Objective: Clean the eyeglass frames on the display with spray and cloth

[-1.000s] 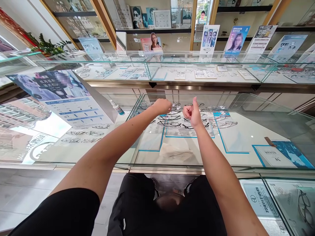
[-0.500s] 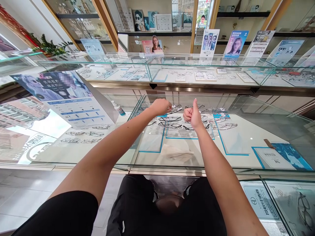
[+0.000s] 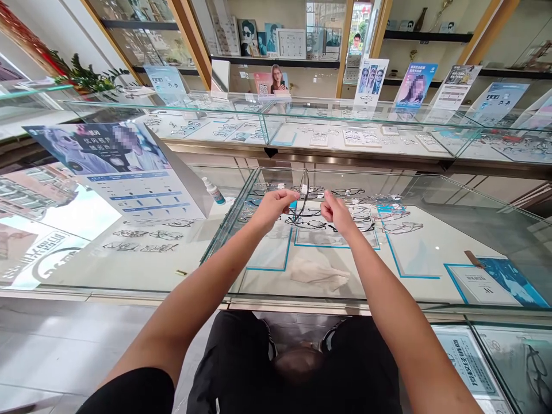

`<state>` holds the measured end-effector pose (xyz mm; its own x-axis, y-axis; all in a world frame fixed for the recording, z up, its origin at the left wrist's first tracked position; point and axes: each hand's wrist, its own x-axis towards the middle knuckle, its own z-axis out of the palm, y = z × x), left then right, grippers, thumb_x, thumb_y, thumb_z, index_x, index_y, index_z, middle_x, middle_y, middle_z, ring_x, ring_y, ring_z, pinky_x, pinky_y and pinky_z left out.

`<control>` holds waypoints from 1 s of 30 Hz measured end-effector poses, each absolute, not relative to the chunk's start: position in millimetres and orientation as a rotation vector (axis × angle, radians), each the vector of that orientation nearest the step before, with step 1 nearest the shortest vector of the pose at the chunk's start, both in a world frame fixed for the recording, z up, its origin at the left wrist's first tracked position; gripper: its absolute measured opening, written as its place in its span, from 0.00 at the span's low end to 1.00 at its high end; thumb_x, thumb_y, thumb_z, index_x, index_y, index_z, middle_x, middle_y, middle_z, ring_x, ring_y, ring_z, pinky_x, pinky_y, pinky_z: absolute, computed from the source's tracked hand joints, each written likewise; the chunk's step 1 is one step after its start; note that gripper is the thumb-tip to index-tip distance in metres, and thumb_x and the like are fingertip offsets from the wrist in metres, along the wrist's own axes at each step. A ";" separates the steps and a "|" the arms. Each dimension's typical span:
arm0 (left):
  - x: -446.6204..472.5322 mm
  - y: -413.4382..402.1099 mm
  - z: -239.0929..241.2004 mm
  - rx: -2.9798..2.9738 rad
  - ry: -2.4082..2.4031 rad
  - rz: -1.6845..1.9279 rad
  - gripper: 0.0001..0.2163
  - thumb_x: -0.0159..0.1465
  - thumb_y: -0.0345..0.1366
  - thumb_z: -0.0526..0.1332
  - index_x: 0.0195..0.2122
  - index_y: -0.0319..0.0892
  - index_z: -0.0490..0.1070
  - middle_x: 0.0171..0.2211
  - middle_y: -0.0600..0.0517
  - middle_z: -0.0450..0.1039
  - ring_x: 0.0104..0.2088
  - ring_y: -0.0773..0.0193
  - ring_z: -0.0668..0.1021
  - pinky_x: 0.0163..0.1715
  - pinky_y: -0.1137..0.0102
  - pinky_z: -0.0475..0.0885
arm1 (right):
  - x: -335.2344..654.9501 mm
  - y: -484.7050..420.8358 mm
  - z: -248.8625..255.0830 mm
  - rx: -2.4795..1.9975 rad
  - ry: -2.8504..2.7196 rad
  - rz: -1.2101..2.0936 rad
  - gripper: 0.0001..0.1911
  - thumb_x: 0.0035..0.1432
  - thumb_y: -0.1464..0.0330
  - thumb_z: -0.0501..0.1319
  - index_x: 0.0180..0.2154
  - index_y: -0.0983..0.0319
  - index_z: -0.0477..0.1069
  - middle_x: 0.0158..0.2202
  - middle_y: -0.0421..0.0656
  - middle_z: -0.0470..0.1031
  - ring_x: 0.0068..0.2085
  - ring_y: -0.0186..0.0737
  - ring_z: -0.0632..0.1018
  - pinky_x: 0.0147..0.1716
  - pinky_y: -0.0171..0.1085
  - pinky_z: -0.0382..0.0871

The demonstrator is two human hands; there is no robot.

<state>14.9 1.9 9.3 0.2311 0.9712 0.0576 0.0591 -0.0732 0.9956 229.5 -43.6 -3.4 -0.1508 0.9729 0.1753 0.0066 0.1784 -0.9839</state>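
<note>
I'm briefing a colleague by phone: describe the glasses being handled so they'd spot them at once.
Find the glass display counter in front of the person, rows of frames under its top. Above it, between the left hand and right hand, is a thin dark-rimmed pair of glasses. Unlike the frames lying flat inside, it is raised edge-on and carries a white tag.

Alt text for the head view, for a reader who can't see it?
The left hand and right hand hold thin-rimmed eyeglasses above a glass display counter of frames. A crumpled white cloth lies nearer the person; a spray bottle stands to the left.
</note>
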 end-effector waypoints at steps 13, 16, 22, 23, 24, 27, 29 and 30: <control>5.1 -13.9 -10.8 1.472 0.892 0.976 0.20 0.57 0.56 0.75 0.33 0.42 0.82 0.26 0.54 0.70 0.28 0.67 0.64 0.31 0.67 0.59 | 211.8 -44.0 -22.0 -0.971 -1.207 1.279 0.17 0.49 0.64 0.72 0.41 0.57 0.71 0.34 0.36 0.73 0.30 0.33 0.66 0.28 0.35 0.56; 6.8 -16.2 -11.7 1.459 0.862 0.964 0.20 0.58 0.56 0.74 0.33 0.43 0.82 0.26 0.54 0.69 0.28 0.67 0.63 0.31 0.68 0.58 | 211.3 -44.7 -20.8 -0.936 -1.204 1.326 0.19 0.49 0.64 0.74 0.40 0.57 0.70 0.34 0.36 0.73 0.30 0.33 0.66 0.29 0.35 0.56; 10.6 -18.0 -16.3 1.410 0.862 0.959 0.19 0.59 0.56 0.73 0.34 0.43 0.82 0.31 0.51 0.74 0.31 0.65 0.67 0.33 0.68 0.62 | 211.8 -47.1 -18.8 -0.936 -1.199 1.315 0.21 0.47 0.62 0.77 0.37 0.57 0.69 0.33 0.35 0.71 0.31 0.33 0.65 0.29 0.35 0.55; 11.1 -18.3 -16.1 1.412 0.869 0.969 0.19 0.59 0.56 0.73 0.34 0.44 0.82 0.33 0.51 0.76 0.32 0.65 0.68 0.34 0.67 0.63 | 212.1 -47.4 -18.6 -0.932 -1.201 1.314 0.21 0.48 0.61 0.77 0.38 0.57 0.69 0.33 0.35 0.71 0.31 0.33 0.65 0.29 0.35 0.55; 11.5 -18.6 -15.5 1.416 0.872 0.980 0.18 0.60 0.55 0.73 0.34 0.44 0.81 0.34 0.51 0.77 0.34 0.64 0.70 0.37 0.67 0.65 | 212.5 -47.6 -18.4 -0.930 -1.203 1.314 0.21 0.48 0.61 0.77 0.38 0.57 0.69 0.33 0.35 0.71 0.31 0.33 0.65 0.30 0.35 0.55; 12.3 -19.8 -13.1 1.430 0.868 1.006 0.16 0.60 0.52 0.72 0.32 0.43 0.80 0.38 0.51 0.79 0.39 0.62 0.74 0.44 0.66 0.68 | 213.4 -47.5 -17.4 -0.935 -1.215 1.314 0.21 0.49 0.60 0.77 0.38 0.56 0.69 0.32 0.35 0.71 0.31 0.33 0.65 0.30 0.36 0.56; 12.7 -20.8 -12.0 1.429 0.852 0.992 0.15 0.60 0.51 0.72 0.33 0.43 0.79 0.38 0.51 0.79 0.39 0.62 0.74 0.45 0.66 0.68 | 213.6 -47.0 -17.1 -0.940 -1.219 1.310 0.21 0.49 0.59 0.77 0.37 0.56 0.69 0.32 0.35 0.70 0.31 0.33 0.65 0.30 0.36 0.56; 12.8 -21.2 -11.7 1.422 0.840 0.982 0.15 0.60 0.50 0.73 0.33 0.43 0.79 0.38 0.51 0.78 0.39 0.62 0.74 0.45 0.67 0.69 | 213.6 -46.6 -17.0 -0.943 -1.218 1.309 0.21 0.48 0.59 0.77 0.37 0.56 0.69 0.32 0.35 0.70 0.31 0.33 0.65 0.30 0.36 0.56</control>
